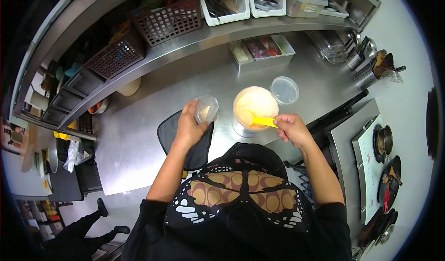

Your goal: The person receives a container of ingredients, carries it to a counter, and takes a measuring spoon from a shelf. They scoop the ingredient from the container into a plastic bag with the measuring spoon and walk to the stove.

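Note:
My left hand [188, 125] is wrapped round a clear plastic cup [207, 107] with a little pale stuff inside, tilted above the steel table. In my right hand [291, 128] is the handle of a yellow scoop [264, 121], pinched between thumb and fingers. The scoop's far end dips into a white tub [237, 123] of pale orange-cream powder or paste [258, 101]; which of the two I cannot tell. A round clear lid [285, 90] lies just behind the tub. Under my left wrist is a black mat [169, 132].
A steel box with divided ingredients [262, 62] stands at the back. Above it, a shelf [176, 50] bears brown baskets [167, 18] and white bins [227, 18]. Utensil holders [364, 79] and a cooktop with pans [366, 163] are on the right. Another person's legs [92, 224] show at lower left.

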The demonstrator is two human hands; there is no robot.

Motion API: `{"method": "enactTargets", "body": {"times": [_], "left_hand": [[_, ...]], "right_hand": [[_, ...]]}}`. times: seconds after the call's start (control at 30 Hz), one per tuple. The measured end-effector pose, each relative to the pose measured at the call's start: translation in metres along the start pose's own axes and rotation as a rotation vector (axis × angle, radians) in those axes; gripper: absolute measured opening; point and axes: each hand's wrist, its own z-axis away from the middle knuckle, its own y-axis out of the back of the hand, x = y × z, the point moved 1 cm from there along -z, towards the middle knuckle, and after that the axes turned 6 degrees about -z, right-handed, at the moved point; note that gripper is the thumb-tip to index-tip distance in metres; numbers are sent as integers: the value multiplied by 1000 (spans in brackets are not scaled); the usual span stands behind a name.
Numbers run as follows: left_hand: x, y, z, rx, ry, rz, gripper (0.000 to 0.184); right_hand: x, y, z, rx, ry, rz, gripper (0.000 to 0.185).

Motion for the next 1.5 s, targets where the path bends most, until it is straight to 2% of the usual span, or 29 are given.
{"method": "enactTargets", "body": {"times": [0.17,0.37,0.53,0.77,0.87,1.1,1.3,1.4,1.47,1.5], "left_hand": [[11,7,0,-37,69,68,65],[-2,7,-5,-39,18,30,57],[-1,7,-9,-73,19,24,56],[-1,12,-14,-96,-36,-24,58],[-6,12,-17,-127,5,36,57],[-6,11,-17,-24,-12,17,57],[-10,8,-16,36,-81,-81,62],[-11,7,-15,73,-109,-117,63],[-16,3,-15,145,-183,-192,64],[-15,4,-14,136,-157,-161,64]], "right_hand": [[10,8,3,20,-3,-190,17],[17,21,6,79,-5,-331,17],[24,24,6,89,-5,-425,18],[17,31,6,73,50,-440,18],[2,26,8,47,75,-431,19],[-29,-12,-4,-81,75,-412,18],[-49,-56,-22,-150,48,-220,18],[-61,-85,-30,-131,92,-9,18],[-64,-109,-38,-149,173,229,17],[-63,-122,-41,-158,212,348,17]]}}
